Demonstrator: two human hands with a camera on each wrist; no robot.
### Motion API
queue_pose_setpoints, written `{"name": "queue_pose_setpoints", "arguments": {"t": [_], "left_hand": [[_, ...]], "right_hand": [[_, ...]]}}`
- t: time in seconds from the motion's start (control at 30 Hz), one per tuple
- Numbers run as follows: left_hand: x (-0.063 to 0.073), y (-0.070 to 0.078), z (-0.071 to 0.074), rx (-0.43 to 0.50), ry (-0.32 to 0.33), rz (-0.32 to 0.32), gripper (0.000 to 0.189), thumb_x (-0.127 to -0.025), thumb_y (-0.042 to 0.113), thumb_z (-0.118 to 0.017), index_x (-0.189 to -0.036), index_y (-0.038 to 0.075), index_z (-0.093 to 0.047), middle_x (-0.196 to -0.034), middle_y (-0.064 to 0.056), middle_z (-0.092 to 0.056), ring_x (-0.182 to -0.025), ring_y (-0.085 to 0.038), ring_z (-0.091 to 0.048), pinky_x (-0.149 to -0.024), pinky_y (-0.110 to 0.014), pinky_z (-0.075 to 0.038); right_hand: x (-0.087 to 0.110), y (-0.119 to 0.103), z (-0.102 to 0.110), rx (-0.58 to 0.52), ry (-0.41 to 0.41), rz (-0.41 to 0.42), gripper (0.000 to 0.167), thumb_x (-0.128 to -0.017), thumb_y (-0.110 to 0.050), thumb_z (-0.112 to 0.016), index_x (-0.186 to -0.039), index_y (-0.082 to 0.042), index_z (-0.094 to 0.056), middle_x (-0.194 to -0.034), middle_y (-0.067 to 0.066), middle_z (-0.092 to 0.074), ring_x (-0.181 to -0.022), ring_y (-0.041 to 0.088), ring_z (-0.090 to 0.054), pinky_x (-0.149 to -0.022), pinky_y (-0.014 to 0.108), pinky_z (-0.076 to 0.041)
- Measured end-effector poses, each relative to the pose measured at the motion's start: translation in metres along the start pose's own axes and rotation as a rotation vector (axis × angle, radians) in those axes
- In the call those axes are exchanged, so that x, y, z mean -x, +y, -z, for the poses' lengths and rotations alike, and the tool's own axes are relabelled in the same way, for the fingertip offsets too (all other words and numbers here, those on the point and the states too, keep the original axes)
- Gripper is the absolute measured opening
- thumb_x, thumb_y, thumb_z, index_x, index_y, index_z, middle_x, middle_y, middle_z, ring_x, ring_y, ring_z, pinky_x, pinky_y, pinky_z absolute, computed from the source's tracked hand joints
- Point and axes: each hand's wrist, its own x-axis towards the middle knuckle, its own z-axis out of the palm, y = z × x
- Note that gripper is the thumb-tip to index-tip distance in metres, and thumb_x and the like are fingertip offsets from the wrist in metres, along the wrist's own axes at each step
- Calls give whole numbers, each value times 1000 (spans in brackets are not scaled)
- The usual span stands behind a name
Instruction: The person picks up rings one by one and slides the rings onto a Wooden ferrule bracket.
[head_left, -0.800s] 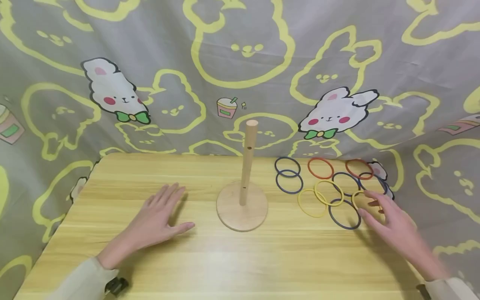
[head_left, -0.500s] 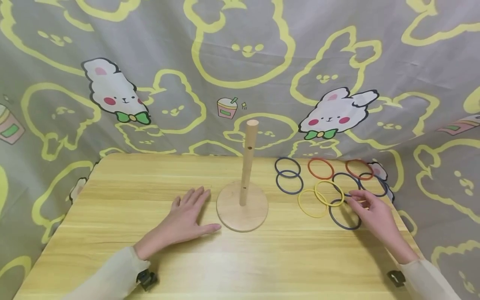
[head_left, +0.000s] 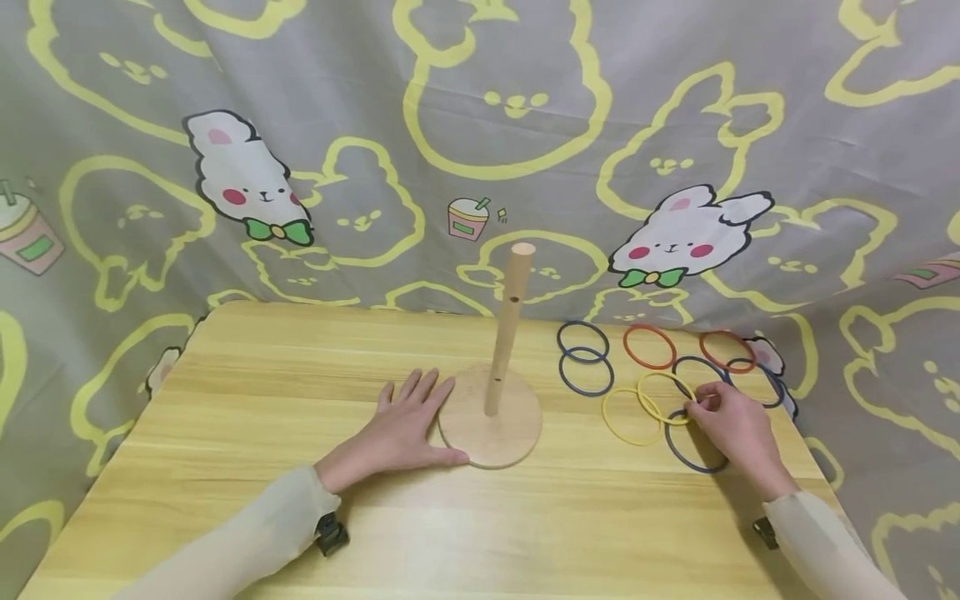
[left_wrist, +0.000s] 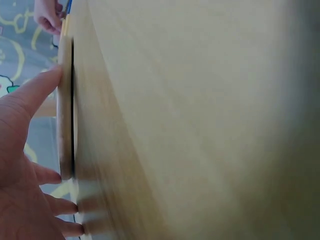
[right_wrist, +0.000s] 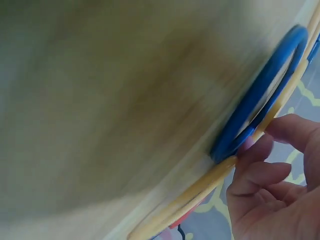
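Leftmost, the left hand (head_left: pixel 401 429) is resting with fingers spread, thumb touching the rim of a round wooden base (head_left: pixel 521 437); grip wide, holding nothing. A wooden post (head_left: pixel 508 317) is standing upright on the base, which is sitting on the worktop (head_left: pixel 247 400). Rightward, two blue rings (head_left: pixel 583 361) are overlapping. Next, a yellow ring (head_left: pixel 604 412) is overlapping a second yellow ring (head_left: pixel 663 373); a red ring (head_left: pixel 626 342) is lying behind. The right hand (head_left: pixel 735 425) is pinching the second yellow ring's right edge, grip nearly closed, a blue ring (head_left: pixel 669 437) lying just beneath.
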Motion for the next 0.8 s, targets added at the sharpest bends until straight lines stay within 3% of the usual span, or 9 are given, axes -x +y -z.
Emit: {"name": "queue_pose_setpoints", "arguments": {"t": [0.23, 0.43, 0.63, 0.8], "left_hand": [[-7, 1, 2, -23, -18, -25, 122, -84, 77, -80, -174, 12, -30, -177, -27, -19, -162, -53, -11, -122, -75, -11], [-11, 1, 4, -85, 1, -36, 124, -80, 79, -82, -173, 12, -34, -175, -29, -24, -159, -55, -19, -119, -77, -19], [-13, -2, 6, -119, 2, -37, 127, -77, 82, -82, -172, 12, -35, -173, -29, -27, -157, -56, -24, -116, -76, -24], [-14, -6, 5, -116, 9, -50, 127, -77, 82, -82, -172, 11, -35, -172, -30, -28, -156, -57, -24, -114, -77, -25]], "right_hand": [[-2, -2, 4, -31, -14, -29, 26, -100, -18, -76, -111, 5, -76, -87, 5, -75, -75, 19, -64, -65, 35, -44], [5, -13, 7, -114, 64, -3, 22, -100, -16, -72, -111, 3, -76, -85, 3, -73, -72, 13, -60, -61, 28, -42], [21, -39, 10, -242, 71, 38, 21, -104, -16, -71, -116, 0, -76, -85, 3, -69, -68, 6, -60, -58, 25, -45], [37, -80, 18, -396, 49, 96, 20, -106, -14, -72, -119, 0, -74, -84, 2, -69, -63, 7, -61, -54, 25, -46]]}}
